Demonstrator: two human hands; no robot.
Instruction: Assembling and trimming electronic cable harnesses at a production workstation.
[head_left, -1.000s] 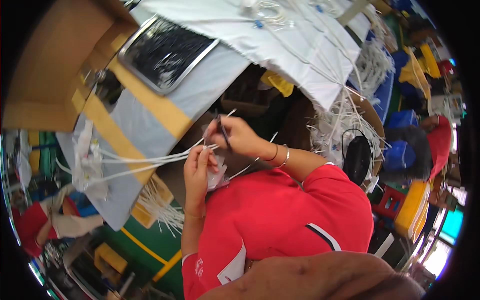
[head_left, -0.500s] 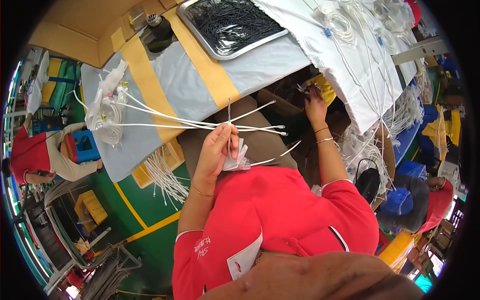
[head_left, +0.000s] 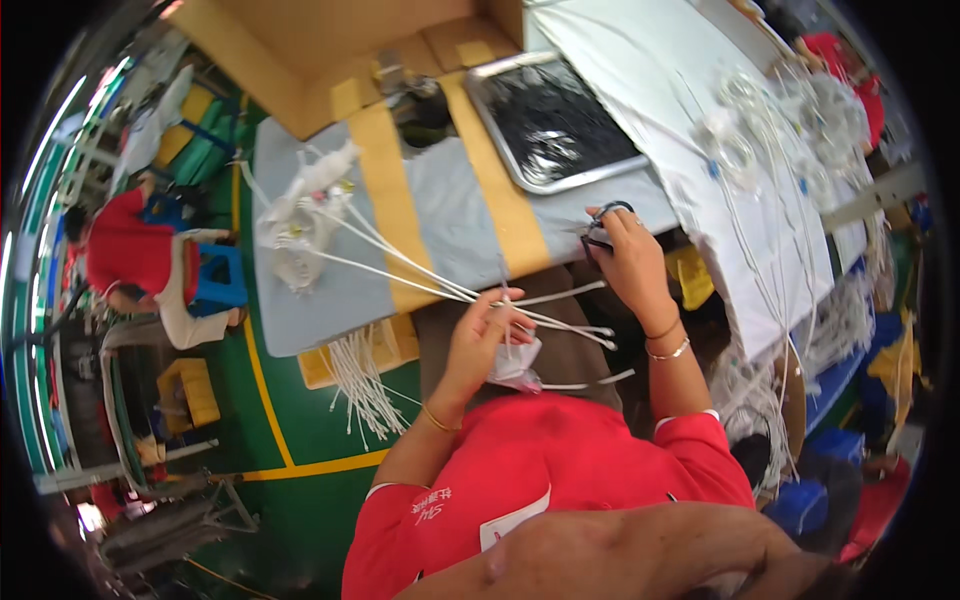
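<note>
My left hand is closed in a pinch on a few white cables that run across it, with a thin upright strip standing up between the fingers. Below these fingers hangs a small clear plastic bag, with another white cable end sticking out beside it. A pair of dark-handled scissors is in my right hand, held apart from the cables, over the table's front edge. Bagged cable coils lie at the cables' far left end, on the grey-covered table.
A metal tray of thin black pieces sits at the back. A large cardboard box stands behind. White cloth with coiled cables covers the right side. Loose white cables hang at the front left. Other people sit nearby.
My right hand has come up from under the white cloth, now showing the scissors. The whole view has shifted; my left hand keeps its pinch on the cables.
</note>
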